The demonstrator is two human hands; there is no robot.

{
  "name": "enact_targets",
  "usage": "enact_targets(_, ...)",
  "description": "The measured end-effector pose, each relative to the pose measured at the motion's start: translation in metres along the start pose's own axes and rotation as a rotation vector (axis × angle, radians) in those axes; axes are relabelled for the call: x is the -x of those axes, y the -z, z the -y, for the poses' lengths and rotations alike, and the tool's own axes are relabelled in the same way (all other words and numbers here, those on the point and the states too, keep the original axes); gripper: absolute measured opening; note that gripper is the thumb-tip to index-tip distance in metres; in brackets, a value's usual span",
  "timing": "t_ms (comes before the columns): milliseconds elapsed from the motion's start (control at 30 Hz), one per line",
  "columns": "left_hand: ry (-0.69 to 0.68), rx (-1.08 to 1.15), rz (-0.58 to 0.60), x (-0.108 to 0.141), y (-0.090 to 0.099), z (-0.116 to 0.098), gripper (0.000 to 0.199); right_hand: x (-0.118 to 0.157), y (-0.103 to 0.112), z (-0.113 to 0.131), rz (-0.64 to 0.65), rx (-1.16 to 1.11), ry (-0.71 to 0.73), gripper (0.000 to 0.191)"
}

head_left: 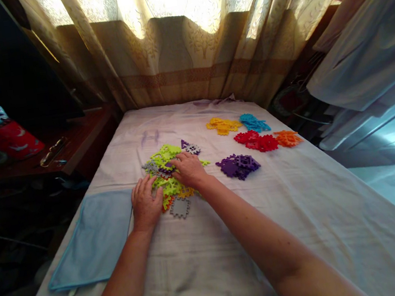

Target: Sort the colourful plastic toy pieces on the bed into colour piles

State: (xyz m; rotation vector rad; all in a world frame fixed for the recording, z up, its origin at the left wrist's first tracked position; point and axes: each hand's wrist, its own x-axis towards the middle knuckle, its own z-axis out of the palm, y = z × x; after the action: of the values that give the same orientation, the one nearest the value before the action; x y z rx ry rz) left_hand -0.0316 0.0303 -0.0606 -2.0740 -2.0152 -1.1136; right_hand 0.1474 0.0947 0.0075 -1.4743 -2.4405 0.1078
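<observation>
- I am handling the mixed pile [169,150] at centre-left, left hand [147,205] loosely spread at its left edge, right hand [189,170] over it — whether either grips a piece, I cannot tell.
- Purple pieces [235,167] sit right; red pieces [257,141] farther right.
- Overlapping pieces call for a fine pinch.

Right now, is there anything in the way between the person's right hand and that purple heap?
Very little: a lime-green piece pokes out low beside the right hand, toward the purple heap. Past it, only sheet shows. From the left hand, the right wrist is in between.
</observation>
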Motion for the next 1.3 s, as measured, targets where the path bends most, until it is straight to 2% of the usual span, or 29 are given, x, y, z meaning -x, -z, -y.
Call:
enact_targets(133,0.014,0.019,0.023,-0.001,0.000,0.000,0.038,-0.006,-0.006,-0.001,0.025,0.009,0.001,0.025)
enact_targets(300,0.030,0.082,0.002,-0.003,0.002,-0.001,0.043,0.011,-0.007,0.001,-0.072,-0.045,0.091,0.019)
enact_targets(400,0.033,0.102,-0.018,-0.004,0.003,-0.001,0.047,0.021,-0.004,0.004,-0.077,-0.127,0.224,0.024)
enact_targets(467,0.037,0.095,-0.008,-0.004,0.003,-0.002,0.048,0.022,-0.001,0.004,-0.085,-0.172,0.260,0.032)
enact_targets(533,0.038,0.080,0.006,-0.003,0.003,-0.003,0.048,0.016,0.002,0.002,-0.119,-0.170,0.192,0.031)
enact_targets(633,0.033,0.048,0.030,-0.001,0.002,-0.004,0.047,0.002,0.004,-0.001,-0.129,-0.072,0.017,0.031)
enact_targets(767,0.028,0.016,0.051,0.000,0.000,-0.004,0.045,-0.009,-0.003,0.002,-0.060,0.036,-0.117,0.049)
enact_targets(967,0.019,0.004,0.051,0.000,0.000,-0.003,0.043,-0.011,-0.012,0.009,0.002,0.024,-0.167,0.048)
enact_targets(1300,0.007,-0.007,0.055,0.000,0.000,-0.002,0.040,-0.017,-0.009,0.009,0.063,-0.008,-0.188,0.047)
